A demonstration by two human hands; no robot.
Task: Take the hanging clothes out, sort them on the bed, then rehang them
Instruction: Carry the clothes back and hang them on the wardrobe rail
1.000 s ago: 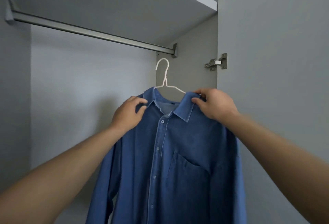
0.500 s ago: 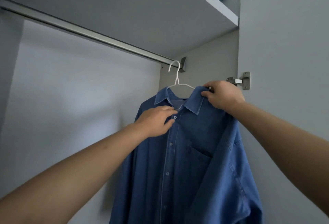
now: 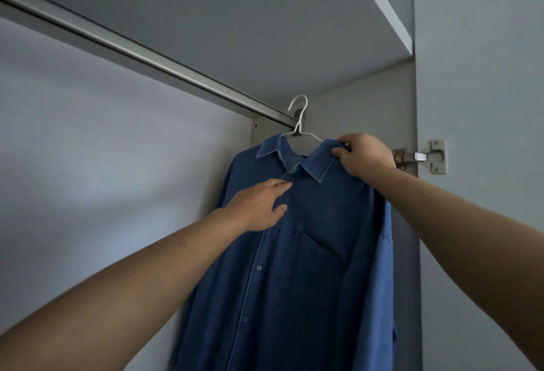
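Note:
A blue denim shirt [image 3: 309, 253] hangs on a white wire hanger [image 3: 299, 119] inside the wardrobe. The hanger's hook is at the right end of the metal rail [image 3: 141, 49]; I cannot tell whether it rests on the rail. My right hand [image 3: 360, 154] pinches the shirt's right shoulder and the hanger arm under it. My left hand [image 3: 262, 202] lies flat on the shirt's front, just below the collar, with its fingers apart and gripping nothing.
A grey shelf [image 3: 382, 5] runs above the rail, with a pink item at its top edge. The wardrobe's right side panel [image 3: 409, 223] and a metal door hinge [image 3: 421, 157] are close beside my right hand. The open door [image 3: 485, 105] fills the right.
The shirt and hanger have risen toward the rail's right end. My left hand has let go of the collar and slid down onto the shirt front. The view has tilted upward.

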